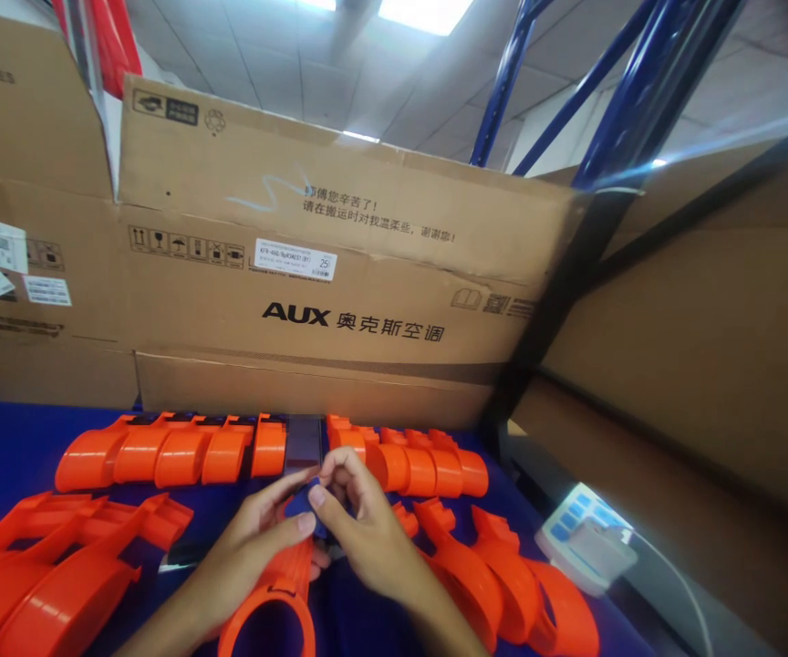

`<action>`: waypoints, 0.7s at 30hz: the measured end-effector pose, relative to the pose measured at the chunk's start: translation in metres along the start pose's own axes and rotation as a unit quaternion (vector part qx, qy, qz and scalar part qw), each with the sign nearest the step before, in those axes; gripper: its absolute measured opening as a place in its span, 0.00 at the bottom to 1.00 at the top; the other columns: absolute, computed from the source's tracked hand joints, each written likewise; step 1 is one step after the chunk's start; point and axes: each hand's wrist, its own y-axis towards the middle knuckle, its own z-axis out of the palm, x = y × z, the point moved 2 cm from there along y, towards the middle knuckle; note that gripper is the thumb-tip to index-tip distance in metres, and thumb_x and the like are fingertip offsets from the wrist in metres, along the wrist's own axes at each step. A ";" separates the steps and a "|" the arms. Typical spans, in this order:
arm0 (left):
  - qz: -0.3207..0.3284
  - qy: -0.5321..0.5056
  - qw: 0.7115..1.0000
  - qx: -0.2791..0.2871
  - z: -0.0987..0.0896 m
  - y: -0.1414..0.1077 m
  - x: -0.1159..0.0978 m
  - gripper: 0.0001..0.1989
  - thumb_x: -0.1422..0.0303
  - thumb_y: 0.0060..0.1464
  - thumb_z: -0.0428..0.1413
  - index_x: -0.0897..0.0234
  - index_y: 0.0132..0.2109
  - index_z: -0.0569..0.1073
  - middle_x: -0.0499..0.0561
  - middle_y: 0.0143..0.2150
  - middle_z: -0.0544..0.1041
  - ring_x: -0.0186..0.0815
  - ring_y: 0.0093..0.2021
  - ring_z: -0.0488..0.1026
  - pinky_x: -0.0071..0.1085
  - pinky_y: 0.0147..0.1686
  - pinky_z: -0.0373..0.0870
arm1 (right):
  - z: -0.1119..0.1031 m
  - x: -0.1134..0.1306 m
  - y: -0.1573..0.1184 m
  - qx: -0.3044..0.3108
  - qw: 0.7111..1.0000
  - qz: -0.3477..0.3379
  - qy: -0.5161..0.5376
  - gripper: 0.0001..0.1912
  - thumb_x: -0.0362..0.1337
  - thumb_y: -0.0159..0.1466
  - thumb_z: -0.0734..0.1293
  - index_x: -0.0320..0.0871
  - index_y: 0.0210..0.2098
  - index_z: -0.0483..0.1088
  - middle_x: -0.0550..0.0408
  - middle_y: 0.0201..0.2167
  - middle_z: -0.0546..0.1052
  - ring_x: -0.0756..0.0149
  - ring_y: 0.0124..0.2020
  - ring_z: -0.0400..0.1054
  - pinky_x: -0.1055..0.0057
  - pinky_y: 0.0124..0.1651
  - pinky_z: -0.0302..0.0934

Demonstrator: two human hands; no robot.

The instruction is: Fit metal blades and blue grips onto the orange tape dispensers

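Observation:
Both hands meet at the middle of the bench. My left hand (257, 529) is closed around the narrow upper end of an orange plastic part with a round ring at its lower end (302, 611). Its thumb presses on a small dark blue piece (304, 504) at the top of that part. My right hand (363, 520) pinches the same blue piece between thumb and bent fingers. How the blue piece joins the orange part is hidden by the fingers. A dark grey rectangular object (304, 443) stands just behind the hands.
Orange plastic parts stand in rows at the back left (181, 454) and back right (421, 467). More lie at the front left (66, 602) and front right (503, 584). Cardboard (367, 274) walls the back. A white power strip (585, 534) with a cable sits at right, near a blue post (613, 137).

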 end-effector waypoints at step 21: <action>0.000 -0.088 0.995 -0.044 -0.015 0.007 0.005 0.36 0.62 0.53 0.67 0.61 0.67 0.68 0.64 0.50 0.84 0.45 0.33 0.83 0.35 0.31 0.77 | -0.051 0.025 -0.029 0.098 0.919 0.020 -0.381 0.16 0.24 0.50 0.69 0.49 0.34 0.71 0.66 0.17 0.71 0.71 0.18 0.56 0.71 0.24 0.41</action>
